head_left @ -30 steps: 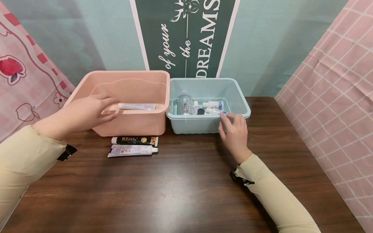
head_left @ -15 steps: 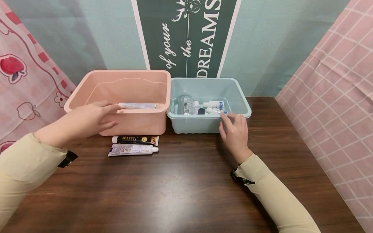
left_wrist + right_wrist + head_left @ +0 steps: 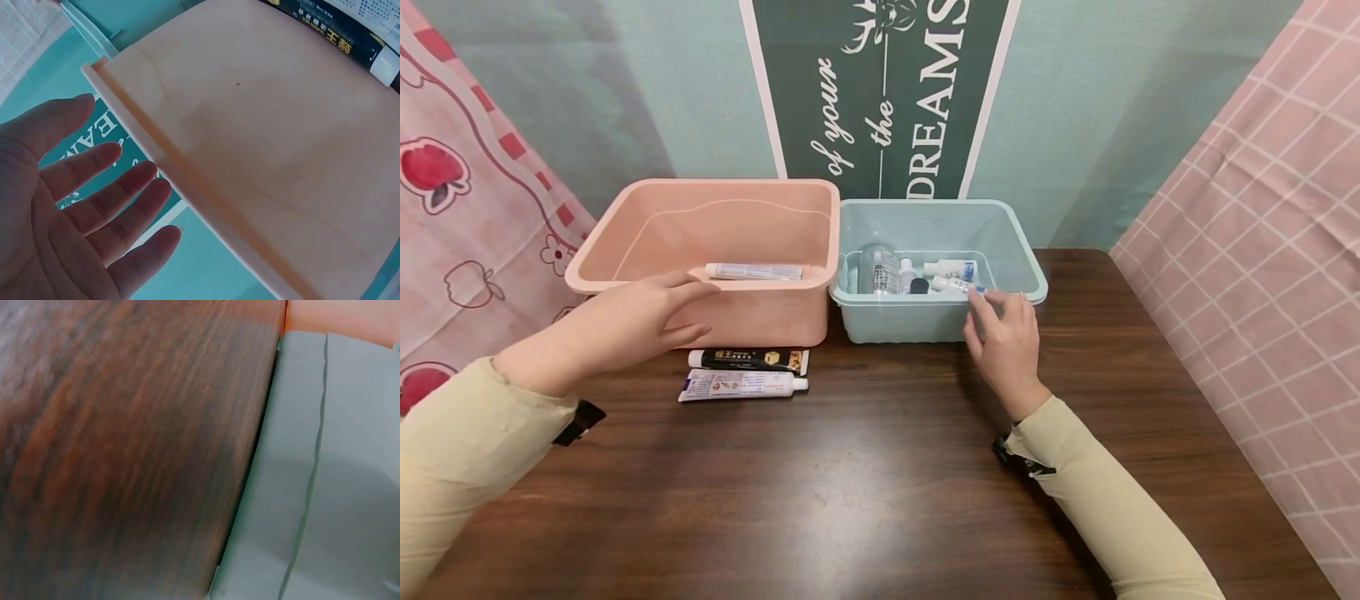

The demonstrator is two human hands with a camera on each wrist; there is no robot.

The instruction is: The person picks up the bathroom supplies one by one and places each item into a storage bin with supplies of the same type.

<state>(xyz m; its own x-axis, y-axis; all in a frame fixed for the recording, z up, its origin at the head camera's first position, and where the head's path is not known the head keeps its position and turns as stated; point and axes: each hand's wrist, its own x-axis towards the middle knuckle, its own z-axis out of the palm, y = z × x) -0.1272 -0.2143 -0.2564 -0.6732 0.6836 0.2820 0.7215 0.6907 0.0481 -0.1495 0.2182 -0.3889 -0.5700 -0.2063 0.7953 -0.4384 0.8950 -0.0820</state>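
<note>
My left hand [image 3: 640, 321] hovers at the front rim of the pink bin [image 3: 741, 317], with loosely bent fingers and nothing in them. In the left wrist view the palm of my left hand [image 3: 59, 219] shows beside the bin's rim. One white tube [image 3: 756, 272] lies inside that bin. In front of it lie a black toothpaste tube [image 3: 748, 360] and a white toothpaste tube [image 3: 737, 385]. My right hand [image 3: 1009, 350] rests its fingertips on the front rim of the blue bin [image 3: 902, 321], close to a small white tube [image 3: 950, 285]. The right wrist view shows no hand.
Inside the blue bin are a clear bottle [image 3: 878, 271], a white bottle [image 3: 951, 269] and a dark-capped item [image 3: 918, 287]. The bins stand side by side on the wooden table [image 3: 850, 483], before a hanging cloth [image 3: 1075, 100]. Pink cloths [image 3: 1262, 208] hang at both sides.
My left hand has drawn slightly down and toward me, from over the pink bin's front rim to in front of it. The right hand stays at the blue bin.
</note>
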